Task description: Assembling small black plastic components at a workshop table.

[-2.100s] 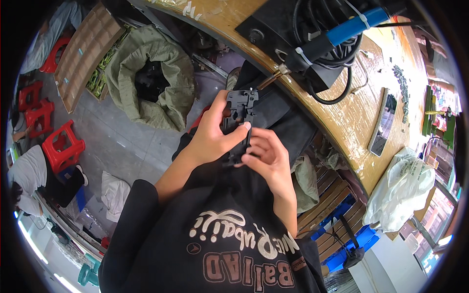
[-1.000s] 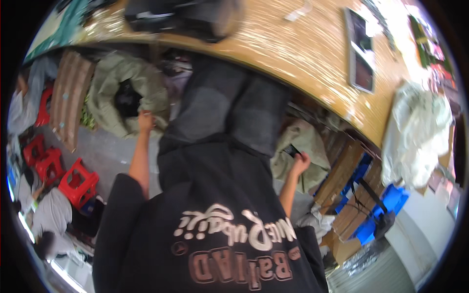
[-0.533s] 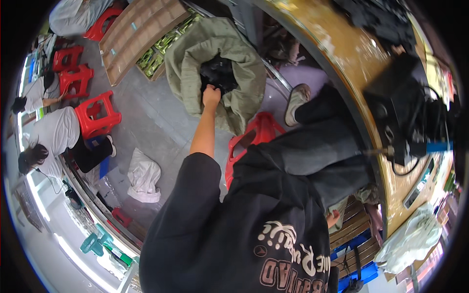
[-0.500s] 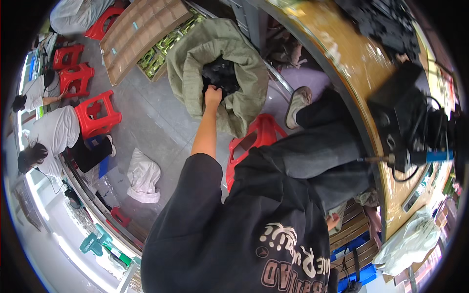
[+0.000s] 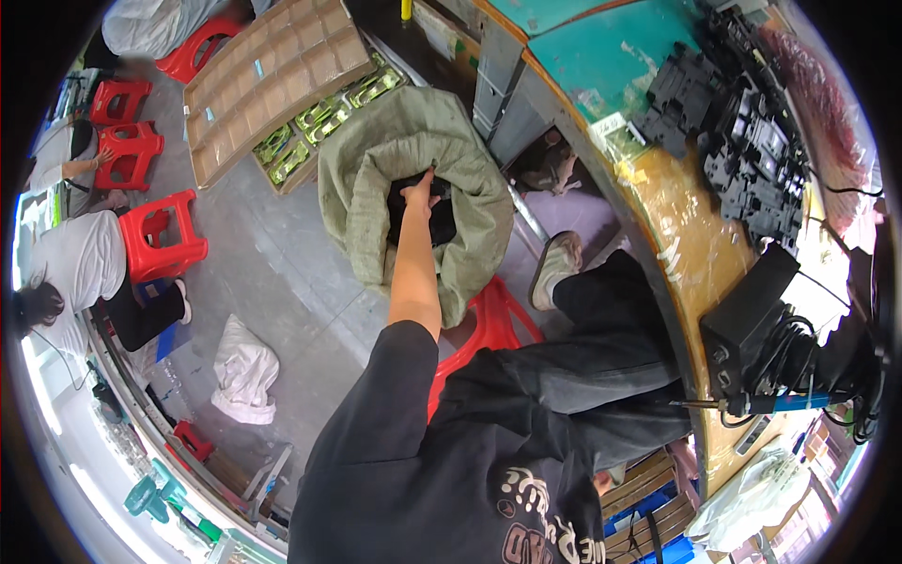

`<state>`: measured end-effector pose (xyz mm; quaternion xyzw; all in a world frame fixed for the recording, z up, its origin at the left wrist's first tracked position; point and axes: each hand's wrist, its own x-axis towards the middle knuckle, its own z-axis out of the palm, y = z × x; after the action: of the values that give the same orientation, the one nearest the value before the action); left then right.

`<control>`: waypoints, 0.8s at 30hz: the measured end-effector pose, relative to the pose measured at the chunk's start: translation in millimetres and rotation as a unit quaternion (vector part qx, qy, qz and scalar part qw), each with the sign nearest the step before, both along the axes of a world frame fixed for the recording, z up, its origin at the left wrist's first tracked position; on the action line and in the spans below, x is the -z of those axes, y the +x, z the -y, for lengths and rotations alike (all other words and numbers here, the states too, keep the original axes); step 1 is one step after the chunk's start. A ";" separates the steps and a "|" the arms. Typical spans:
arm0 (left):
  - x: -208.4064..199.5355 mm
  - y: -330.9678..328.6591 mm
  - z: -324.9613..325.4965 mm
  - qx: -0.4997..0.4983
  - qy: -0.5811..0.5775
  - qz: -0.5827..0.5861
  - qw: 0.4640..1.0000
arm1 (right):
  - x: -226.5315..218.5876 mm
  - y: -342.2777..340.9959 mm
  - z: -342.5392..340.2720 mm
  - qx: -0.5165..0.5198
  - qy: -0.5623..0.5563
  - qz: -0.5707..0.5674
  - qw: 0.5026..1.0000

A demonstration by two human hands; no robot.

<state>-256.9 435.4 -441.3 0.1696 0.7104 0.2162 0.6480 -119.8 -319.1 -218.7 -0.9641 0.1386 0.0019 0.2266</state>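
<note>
My left hand [image 5: 419, 194] reaches into the mouth of a large olive-green woven sack [image 5: 352, 169] with a rolled-down rim. One finger is stretched toward the sack's far inner side, and the thumb stands apart; nothing shows between them. Beneath the hand lie dark contents [image 5: 442, 224], too shadowed to make out singly. My right hand [image 5: 602, 482] shows only as a small patch of skin beside my shirt, near the slatted wood at the lower right; its fingers are hidden.
A divided cardboard tray [image 5: 272, 80] lies over a box of yellow-green parts [image 5: 324, 117]. A red stool [image 5: 484, 324] stands against the sack. The workbench [image 5: 658, 202] on the right bears black plastic parts [image 5: 752, 155] and a blue-handled tool [image 5: 794, 402]. People sit at left near red stools [image 5: 164, 235].
My left hand has shifted toward the far side of the sack's opening, and its fingers have spread. The view has swung, showing more of the workbench top. The right hand's patch has become smaller.
</note>
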 end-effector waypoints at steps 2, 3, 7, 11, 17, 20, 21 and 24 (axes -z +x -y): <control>0.3 18.6 4.2 0.025 -0.032 0.089 0.995 | -12.6 14.4 -7.4 -0.007 -0.015 0.041 0.999; -2.7 33.5 13.4 -0.012 -0.033 0.112 0.993 | -19.1 22.2 -8.4 -0.009 -0.024 0.063 0.998; -14.4 47.5 26.7 -0.097 -0.035 0.034 0.994 | -56.8 56.3 -25.0 -0.024 -0.055 0.145 0.988; -4.7 25.1 21.0 -0.098 -0.107 0.136 0.980 | -75.7 75.8 -49.5 -0.048 -0.068 0.195 0.977; -20.0 11.5 53.3 -0.086 -0.098 0.281 0.951 | -109.1 99.9 -81.9 -0.085 -0.090 0.267 0.956; -26.6 3.8 67.9 -0.056 -0.076 0.285 0.954 | -122.1 109.8 -97.3 -0.100 -0.092 0.303 0.943; -26.3 -3.6 69.3 -0.052 -0.059 0.283 0.956 | -125.1 112.4 -102.7 -0.106 -0.089 0.313 0.940; -45.9 -6.0 81.7 0.008 0.009 0.122 0.992 | -141.7 110.5 -101.3 -0.105 -0.102 0.351 0.925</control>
<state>-262.9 353.7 -395.4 0.1534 0.6226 0.2370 0.7299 -9.3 -217.8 -77.0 -0.9299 -0.0522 -0.3271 0.1599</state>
